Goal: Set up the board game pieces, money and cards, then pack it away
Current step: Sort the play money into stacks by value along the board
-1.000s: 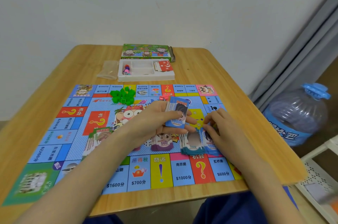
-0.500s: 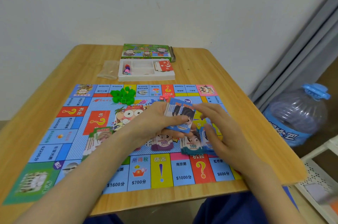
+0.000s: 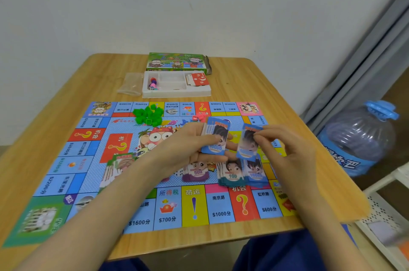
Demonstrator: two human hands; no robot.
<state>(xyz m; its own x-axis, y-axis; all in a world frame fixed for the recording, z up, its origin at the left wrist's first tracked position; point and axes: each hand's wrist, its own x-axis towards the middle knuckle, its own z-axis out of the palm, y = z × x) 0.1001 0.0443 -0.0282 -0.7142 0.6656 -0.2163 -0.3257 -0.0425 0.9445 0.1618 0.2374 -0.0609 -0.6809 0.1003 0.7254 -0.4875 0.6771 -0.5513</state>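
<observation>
Above the colourful game board (image 3: pixel 88 160), your left hand (image 3: pixel 188 149) grips blue paper banknotes (image 3: pixel 215 137), your right hand (image 3: pixel 285 151) pinches one blue note (image 3: pixel 246 146); the twelve-o'clock white plastic tray (image 3: pixel 177 94) holds red cards (image 3: pixel 200 79).

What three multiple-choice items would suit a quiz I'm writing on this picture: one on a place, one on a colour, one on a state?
1. Where is the white tray? A between board and box; B on the board; C on the floor.
2. The piled houses are: A red; B green; C yellow.
3. The right hand: A lies flat; B holds dice; C pinches one banknote.
A, it sits beyond the board's far edge, before the box; B, all are green; C, it pinches a blue banknote beside the stack in the left hand.
</observation>
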